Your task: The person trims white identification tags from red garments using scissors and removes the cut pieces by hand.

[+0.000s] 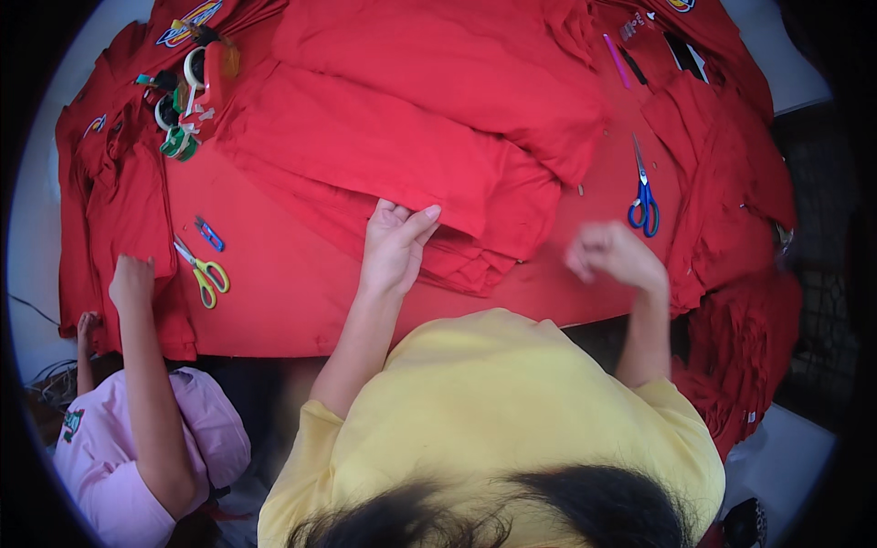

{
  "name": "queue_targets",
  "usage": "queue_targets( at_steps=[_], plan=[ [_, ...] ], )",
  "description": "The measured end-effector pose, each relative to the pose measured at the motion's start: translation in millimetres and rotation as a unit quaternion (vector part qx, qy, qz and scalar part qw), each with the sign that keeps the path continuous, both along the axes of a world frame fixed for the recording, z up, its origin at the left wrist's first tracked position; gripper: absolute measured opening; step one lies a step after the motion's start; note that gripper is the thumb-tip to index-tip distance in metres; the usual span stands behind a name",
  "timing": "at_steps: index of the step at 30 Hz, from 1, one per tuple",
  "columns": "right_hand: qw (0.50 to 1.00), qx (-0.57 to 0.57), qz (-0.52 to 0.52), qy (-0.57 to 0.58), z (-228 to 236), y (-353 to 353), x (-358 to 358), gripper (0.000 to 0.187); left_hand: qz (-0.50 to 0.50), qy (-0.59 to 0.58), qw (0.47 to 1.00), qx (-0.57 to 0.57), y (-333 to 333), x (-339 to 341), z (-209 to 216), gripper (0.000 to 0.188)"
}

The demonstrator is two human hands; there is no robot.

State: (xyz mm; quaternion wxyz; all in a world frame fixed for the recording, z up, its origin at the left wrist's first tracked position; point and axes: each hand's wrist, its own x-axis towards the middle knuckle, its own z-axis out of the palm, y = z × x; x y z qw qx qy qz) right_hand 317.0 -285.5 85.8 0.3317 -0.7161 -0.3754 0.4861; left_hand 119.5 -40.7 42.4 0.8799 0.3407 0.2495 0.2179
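My left hand (395,239) pinches the lower edge of a red garment (375,146) between thumb and fingers. The garment lies folded in wide layers on the red-covered table (265,310). To the right of it my right hand (617,256) is over the table, apart from the cloth. Its fingers look curled but are smeared by motion, and I cannot make out whether anything is in them. Blue-handled scissors (644,201) lie just beyond that hand.
Yellow-handled scissors (206,277) and blue thread snips (209,234) lie at the left. A red tape dispenser (212,82) stands behind them among tape rolls. Red garments (722,192) pile up at the right. A co-worker in a pink shirt (119,457) sits at the left, hand (133,279) at the table.
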Motion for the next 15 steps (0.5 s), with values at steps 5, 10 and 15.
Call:
queue_targets(
  at_steps=[5, 10, 15],
  plan=[
    [0.866, -0.144, 0.032, -0.477, 65, -45, -28, 0.025, -0.011, -0.018, 1.000, -0.002, 0, 9, 4, 0.035],
    [0.834, 0.242, -0.009, -0.495, 165, 52, -82, 0.018, 0.029, 0.005, 0.998, -0.057, 8, 15, 2, 0.017],
    [0.854, 0.165, 0.055, -0.490, 161, 76, -67, 0.018, 0.001, 0.011, 0.998, -0.061, 12, 18, -5, 0.018]
  ],
)
